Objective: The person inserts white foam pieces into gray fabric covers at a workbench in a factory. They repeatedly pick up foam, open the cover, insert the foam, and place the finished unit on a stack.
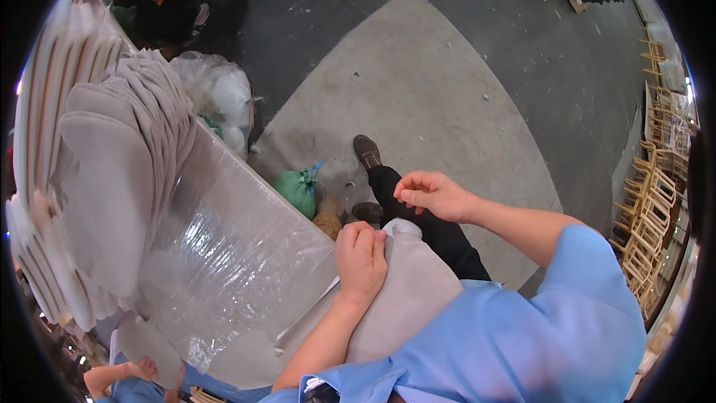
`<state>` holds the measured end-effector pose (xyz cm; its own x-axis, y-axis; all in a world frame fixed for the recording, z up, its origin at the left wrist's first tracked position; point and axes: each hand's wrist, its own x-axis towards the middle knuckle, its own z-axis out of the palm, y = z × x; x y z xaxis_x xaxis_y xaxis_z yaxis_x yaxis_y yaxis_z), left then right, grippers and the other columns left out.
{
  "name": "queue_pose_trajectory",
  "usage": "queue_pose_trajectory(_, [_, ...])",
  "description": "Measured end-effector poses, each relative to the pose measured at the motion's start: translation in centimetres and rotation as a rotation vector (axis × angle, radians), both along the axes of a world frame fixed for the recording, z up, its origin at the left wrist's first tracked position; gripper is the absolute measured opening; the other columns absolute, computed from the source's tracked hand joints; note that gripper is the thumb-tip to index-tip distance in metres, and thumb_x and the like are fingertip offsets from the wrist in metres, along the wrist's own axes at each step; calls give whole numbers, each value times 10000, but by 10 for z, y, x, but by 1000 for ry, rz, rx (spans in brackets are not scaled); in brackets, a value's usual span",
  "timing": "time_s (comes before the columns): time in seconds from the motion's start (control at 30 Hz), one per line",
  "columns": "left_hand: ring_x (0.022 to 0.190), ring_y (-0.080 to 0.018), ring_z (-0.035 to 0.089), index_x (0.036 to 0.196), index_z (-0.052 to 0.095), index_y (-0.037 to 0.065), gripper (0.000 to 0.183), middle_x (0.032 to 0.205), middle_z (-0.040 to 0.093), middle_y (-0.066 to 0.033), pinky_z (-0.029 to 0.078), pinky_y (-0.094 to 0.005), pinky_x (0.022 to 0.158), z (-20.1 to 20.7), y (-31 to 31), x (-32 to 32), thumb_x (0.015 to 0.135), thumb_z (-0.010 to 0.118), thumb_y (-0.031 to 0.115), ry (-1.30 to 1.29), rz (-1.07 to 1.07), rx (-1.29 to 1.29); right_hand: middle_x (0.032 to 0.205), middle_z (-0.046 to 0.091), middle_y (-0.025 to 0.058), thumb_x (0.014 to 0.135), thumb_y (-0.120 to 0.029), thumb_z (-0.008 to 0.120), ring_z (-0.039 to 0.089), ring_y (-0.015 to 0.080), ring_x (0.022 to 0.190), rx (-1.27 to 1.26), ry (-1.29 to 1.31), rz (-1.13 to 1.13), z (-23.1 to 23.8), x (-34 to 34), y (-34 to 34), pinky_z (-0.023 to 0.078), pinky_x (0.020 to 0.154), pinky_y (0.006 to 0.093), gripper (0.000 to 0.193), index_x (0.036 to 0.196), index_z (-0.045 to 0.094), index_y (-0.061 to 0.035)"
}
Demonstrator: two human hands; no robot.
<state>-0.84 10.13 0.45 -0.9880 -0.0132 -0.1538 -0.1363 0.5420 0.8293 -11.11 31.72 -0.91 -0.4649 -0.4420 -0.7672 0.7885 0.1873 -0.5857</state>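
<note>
A light grey fabric cover (406,291) lies across my lap, against my blue shirt. White material (403,228) shows at its far end. My left hand (360,260) is closed on the cover's edge beside that white end. Just above and to the right, my right hand (434,195) is raised off the cloth, fingers curled and thumb close to the fingertips. Whatever it may pinch is too small to make out. To the left stands a plastic-wrapped table (246,269), its near edge by my left forearm.
Grey fabric covers (112,134) and white padded panels (67,60) are stacked on the table's left. A green tied bag (296,192) and a clear plastic bag (224,93) sit beyond it. Another person's hand (145,368) holds a grey piece at lower left. Wooden frames (652,194) line the right.
</note>
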Motion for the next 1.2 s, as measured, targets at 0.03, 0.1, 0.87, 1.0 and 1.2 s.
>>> queue_pose_trajectory(0.03, [887,-358,595,858,631,26,161,977,624,-133,467,-458,776,3,-1,0,924,746,118,47,-11,-6,936,689,-31,1047,-226,676,603,105,840,1,56,44,3,-2,2,523,777,295,187,1097,717,-51])
queue_pose_trajectory(0.1, [894,-339,588,853,628,34,169,1000,620,-115,456,-447,779,5,-1,2,890,776,106,115,-18,-16,907,706,-7,1032,-212,689,609,111,821,13,205,193,11,-1,3,524,764,300,181,1066,732,-40])
queue_pose_trajectory(0.87, [893,-300,586,796,636,63,200,1017,603,-95,441,-442,806,23,-9,14,798,829,116,319,-128,51,929,695,110,941,-205,727,698,319,892,103,493,763,34,-13,-16,540,795,430,163,1015,805,-82])
queue_pose_trajectory(1.0, [895,-306,585,789,644,69,205,1028,601,-96,447,-448,814,23,-10,14,773,845,109,324,-143,64,938,675,103,946,-191,718,683,316,886,174,483,751,35,-19,-17,535,796,426,167,1057,788,-88])
queue_pose_trajectory(1.2, [890,-307,586,773,637,78,221,1028,599,-94,445,-448,817,25,-12,11,752,856,101,319,-167,98,1040,642,97,936,-167,721,666,297,941,5,363,934,59,-53,-35,517,824,431,162,1075,772,-101])
